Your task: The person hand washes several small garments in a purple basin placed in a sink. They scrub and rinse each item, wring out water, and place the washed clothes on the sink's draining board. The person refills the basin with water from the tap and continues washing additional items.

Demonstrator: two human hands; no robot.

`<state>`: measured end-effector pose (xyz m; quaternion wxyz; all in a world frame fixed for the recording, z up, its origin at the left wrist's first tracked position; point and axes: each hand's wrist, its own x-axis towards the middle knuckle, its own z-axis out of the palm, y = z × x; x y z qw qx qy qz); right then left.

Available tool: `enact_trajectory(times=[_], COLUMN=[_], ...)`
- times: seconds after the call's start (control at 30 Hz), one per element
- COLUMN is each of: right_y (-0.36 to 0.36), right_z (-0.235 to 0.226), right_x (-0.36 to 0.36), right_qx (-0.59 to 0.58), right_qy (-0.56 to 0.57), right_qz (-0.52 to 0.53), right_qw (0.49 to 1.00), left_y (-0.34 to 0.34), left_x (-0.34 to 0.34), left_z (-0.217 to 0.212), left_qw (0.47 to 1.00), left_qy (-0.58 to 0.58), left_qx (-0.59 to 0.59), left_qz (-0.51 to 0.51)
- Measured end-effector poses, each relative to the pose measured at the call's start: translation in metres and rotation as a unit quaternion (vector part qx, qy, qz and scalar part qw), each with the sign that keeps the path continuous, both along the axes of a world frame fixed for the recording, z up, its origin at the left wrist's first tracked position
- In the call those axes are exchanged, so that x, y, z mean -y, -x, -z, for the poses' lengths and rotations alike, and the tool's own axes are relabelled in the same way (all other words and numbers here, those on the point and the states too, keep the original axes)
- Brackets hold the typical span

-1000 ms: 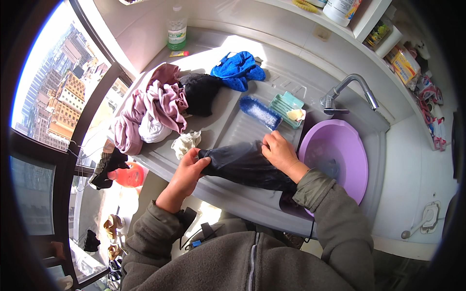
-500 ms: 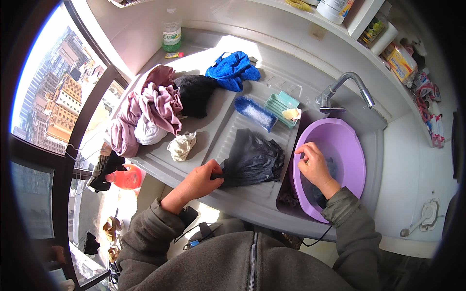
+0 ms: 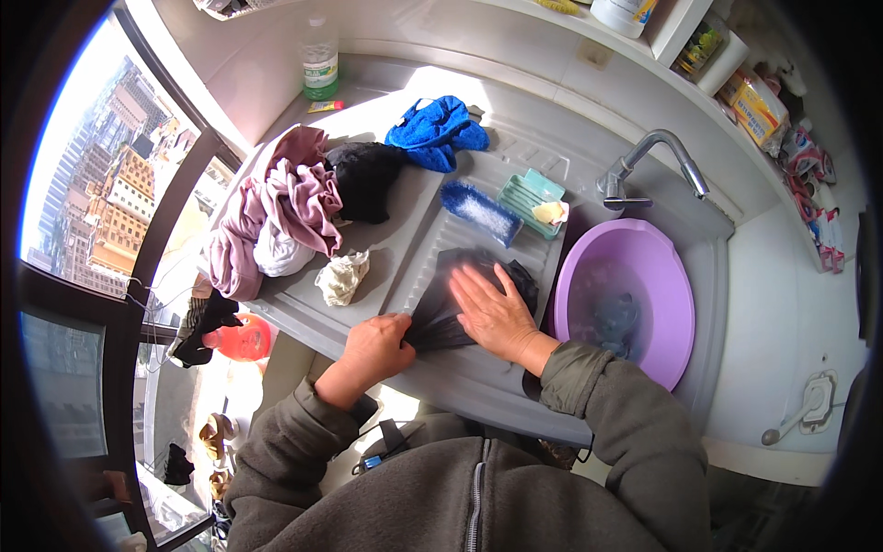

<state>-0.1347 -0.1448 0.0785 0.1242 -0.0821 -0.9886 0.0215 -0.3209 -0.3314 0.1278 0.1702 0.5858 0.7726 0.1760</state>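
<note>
A thin, wet-looking black cloth (image 3: 436, 317) lies spread over the ridged washboard part of the grey sink counter. My left hand (image 3: 374, 352) is closed on its near left edge, fingers curled and thumb pressed in. Flat on top of the cloth rests my right hand (image 3: 494, 313), its fingers stretched out and pointing up and left. It covers much of the cloth's middle. Just beyond sit a blue scrub brush (image 3: 482, 213), bristles up with white foam, and a green soap dish (image 3: 532, 195) holding a pale soap bar (image 3: 550, 212).
Right of the cloth, a purple basin (image 3: 676, 304) with water and dark fabric stands under the faucet (image 3: 664, 147). Pink clothes (image 3: 294, 198), a black garment (image 3: 366, 179), a blue towel (image 3: 440, 132) and a crumpled white cloth (image 3: 343, 278) lie left and behind. A bottle (image 3: 320, 69) stands farther back.
My right hand has moved left from over the purple basin onto the black cloth, its curled fingers now straightened. My left hand keeps its hold on the cloth's edge.
</note>
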Motion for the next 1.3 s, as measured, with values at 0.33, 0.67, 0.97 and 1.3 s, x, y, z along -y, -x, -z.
enact_trajectory(times=[0.33, 0.67, 0.97, 1.3], right_y=[-0.051, -0.079, -0.090, -0.100], right_z=[0.023, 0.021, 0.025, -0.044], right_x=[-0.045, -0.036, -0.036, -0.099], right_qx=[-0.063, -0.099, -0.093, -0.095], right_qy=[0.156, 0.245, 0.245, 0.494], right_qz=[0.186, 0.086, 0.093, 0.207], right_qw=[0.968, 0.961, 0.961, 0.839], left_y=[0.000, -0.090, -0.060, 0.009], left_x=[-0.010, -0.119, -0.119, -0.052], left_z=[-0.021, 0.011, -0.001, -0.022], left_qw=[0.989, 0.966, 0.994, 0.997], left_qy=[0.026, -0.007, -0.039, -0.037], left_qx=[-0.143, -0.162, -0.047, -0.061], left_qz=[-0.031, 0.203, 0.090, 0.004])
